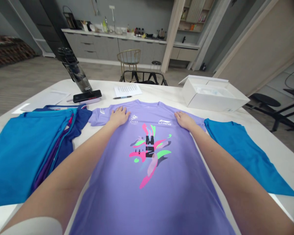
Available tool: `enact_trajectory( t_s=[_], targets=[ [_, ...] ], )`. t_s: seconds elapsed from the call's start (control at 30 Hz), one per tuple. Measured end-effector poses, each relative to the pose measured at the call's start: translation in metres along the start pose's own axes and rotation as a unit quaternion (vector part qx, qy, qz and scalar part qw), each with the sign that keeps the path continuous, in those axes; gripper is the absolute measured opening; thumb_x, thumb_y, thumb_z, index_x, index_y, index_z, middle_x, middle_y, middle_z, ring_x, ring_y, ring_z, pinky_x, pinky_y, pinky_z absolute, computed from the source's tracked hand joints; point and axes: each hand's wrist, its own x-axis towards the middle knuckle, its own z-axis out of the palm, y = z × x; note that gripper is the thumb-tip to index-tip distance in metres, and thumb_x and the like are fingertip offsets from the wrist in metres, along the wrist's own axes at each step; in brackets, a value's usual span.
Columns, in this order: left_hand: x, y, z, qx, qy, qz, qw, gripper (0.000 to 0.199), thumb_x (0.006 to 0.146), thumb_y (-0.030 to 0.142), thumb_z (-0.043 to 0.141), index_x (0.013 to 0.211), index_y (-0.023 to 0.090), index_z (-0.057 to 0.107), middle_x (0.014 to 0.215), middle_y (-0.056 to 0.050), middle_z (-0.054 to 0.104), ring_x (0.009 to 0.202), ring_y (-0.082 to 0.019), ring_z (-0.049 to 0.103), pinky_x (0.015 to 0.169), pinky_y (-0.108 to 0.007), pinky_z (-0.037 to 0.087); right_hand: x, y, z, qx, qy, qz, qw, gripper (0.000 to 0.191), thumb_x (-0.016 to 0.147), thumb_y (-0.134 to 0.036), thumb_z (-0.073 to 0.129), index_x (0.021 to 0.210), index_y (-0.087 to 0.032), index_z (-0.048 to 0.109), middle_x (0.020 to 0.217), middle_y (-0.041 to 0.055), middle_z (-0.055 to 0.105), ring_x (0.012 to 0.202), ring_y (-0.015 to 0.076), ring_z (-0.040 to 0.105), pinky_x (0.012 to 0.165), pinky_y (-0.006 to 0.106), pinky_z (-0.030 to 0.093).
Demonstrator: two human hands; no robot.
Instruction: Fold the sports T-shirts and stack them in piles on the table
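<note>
A purple T-shirt (127, 195) with a colourful chest print lies spread face up on the white table, its neckline toward the far side. My left hand (120, 116) rests flat on its left shoulder, fingers stretched out. On the opposite shoulder lies my right hand (185, 120), its fingers extended over the fabric near the white logo. Neither hand is gripping the cloth. To the left is a stack of folded blue and purple garments (22, 147), close to my left forearm. A folded blue garment (242, 150) lies right of the shirt, partly behind my right forearm.
On the table (166, 89) stand an open white box (210, 94) at the back right and a dark handheld vacuum (75, 70) at the back left. A phone (87, 96), a pen (122, 97) and a printed sheet (128, 89) lie beyond the shirt. Chairs stand behind.
</note>
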Motion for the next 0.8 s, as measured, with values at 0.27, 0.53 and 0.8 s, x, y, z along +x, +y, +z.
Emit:
enact_trajectory(
  t_s=[0.27, 0.53, 0.8],
  targets=[
    [0.033, 0.003, 0.004, -0.028, 0.001, -0.030, 0.999, 0.075, 0.103, 0.060, 0.018, 0.165, 0.019, 0.031, 0.174, -0.011, 0.019, 0.161, -0.031, 0.016, 0.128, -0.059, 0.012, 0.046, 0.005, 0.016, -0.004, -0.032, 0.038, 0.999, 0.084, 0.098, -0.077, 0.013, 0.169, -0.031, 0.018, 0.175, 0.0042, 0.011, 0.160, 0.0392, 0.010, 0.120, 0.078, 0.009],
    [0.019, -0.018, 0.000, -0.001, 0.027, -0.005, 1.000, 0.067, 0.105, 0.053, 0.020, 0.165, 0.022, 0.029, 0.173, -0.013, 0.023, 0.159, -0.033, 0.023, 0.125, -0.062, 0.022, 0.007, 0.033, 0.004, -0.046, 0.049, 0.009, 0.998, 0.070, 0.106, -0.058, 0.023, 0.159, -0.015, 0.041, 0.169, 0.0171, 0.032, 0.154, 0.0368, 0.031, 0.121, 0.063, 0.029],
    [-0.023, -0.023, 0.006, 0.043, 0.044, 0.029, 0.998, 0.065, 0.106, 0.050, 0.021, 0.163, 0.020, 0.034, 0.170, -0.015, 0.030, 0.157, -0.035, 0.028, 0.123, -0.065, 0.023, -0.076, 0.041, 0.014, -0.147, 0.115, -0.025, 0.982, 0.054, 0.109, -0.044, 0.026, 0.138, -0.015, 0.060, 0.141, 0.0187, 0.065, 0.133, 0.0344, 0.056, 0.118, 0.061, 0.029]
  ],
)
